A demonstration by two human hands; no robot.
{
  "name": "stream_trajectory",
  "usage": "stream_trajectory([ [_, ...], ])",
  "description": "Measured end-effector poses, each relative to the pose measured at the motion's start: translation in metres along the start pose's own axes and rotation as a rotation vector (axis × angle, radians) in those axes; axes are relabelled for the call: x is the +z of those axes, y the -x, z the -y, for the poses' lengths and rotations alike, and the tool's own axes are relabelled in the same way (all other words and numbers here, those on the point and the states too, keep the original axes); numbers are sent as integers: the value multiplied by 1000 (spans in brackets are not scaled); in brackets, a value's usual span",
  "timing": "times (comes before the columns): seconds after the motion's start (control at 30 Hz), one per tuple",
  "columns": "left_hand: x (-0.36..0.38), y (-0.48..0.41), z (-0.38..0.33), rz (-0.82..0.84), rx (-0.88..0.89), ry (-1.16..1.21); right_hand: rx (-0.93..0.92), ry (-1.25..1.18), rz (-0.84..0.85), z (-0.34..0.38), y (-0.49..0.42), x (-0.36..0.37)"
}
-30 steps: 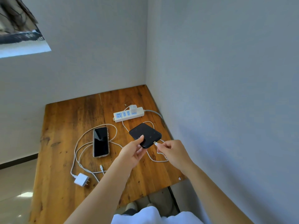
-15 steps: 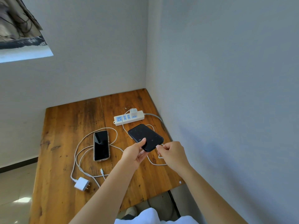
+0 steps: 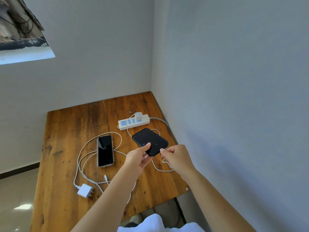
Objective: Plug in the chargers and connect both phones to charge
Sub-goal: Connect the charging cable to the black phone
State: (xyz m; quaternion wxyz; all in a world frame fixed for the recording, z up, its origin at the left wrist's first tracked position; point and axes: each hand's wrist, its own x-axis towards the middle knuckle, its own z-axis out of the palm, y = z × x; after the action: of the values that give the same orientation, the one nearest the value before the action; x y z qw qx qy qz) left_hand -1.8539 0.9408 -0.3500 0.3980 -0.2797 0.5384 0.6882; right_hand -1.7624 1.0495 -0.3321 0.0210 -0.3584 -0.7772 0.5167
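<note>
My left hand (image 3: 139, 158) grips the near end of a black phone (image 3: 149, 140), held tilted above the wooden table (image 3: 66, 131). My right hand (image 3: 176, 157) pinches the tip of a white cable (image 3: 157, 168) right at the phone's bottom edge; the connector is hidden by my fingers. That cable runs to a white charger (image 3: 138, 116) plugged into the white power strip (image 3: 133, 122). A second phone (image 3: 105, 150) lies screen up to the left. A second white charger (image 3: 85, 190) lies unplugged near the front left, its cable end (image 3: 106, 178) loose on the table.
Grey walls close the table at the back and right. The power strip's grey cord (image 3: 163, 123) runs along the right wall. The second charger's cable loops around the left phone. A tiled floor (image 3: 15, 198) lies beyond the table's left edge.
My right hand has brought the cable tip from a small gap up against the black phone's bottom edge. My left hand has kept its hold on the phone.
</note>
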Motion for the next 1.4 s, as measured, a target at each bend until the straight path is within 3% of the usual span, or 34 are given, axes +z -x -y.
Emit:
stream_trajectory([
  [0.2,-4,-4,-2,21,20,-33,87,-40,123,-3,-2,-3],
  [0.77,-19,-8,-3,213,56,-70,53,53,163,-20,-3,2],
  [1.4,-24,-16,-3,195,53,-69,58,31,187,-19,-2,4],
])
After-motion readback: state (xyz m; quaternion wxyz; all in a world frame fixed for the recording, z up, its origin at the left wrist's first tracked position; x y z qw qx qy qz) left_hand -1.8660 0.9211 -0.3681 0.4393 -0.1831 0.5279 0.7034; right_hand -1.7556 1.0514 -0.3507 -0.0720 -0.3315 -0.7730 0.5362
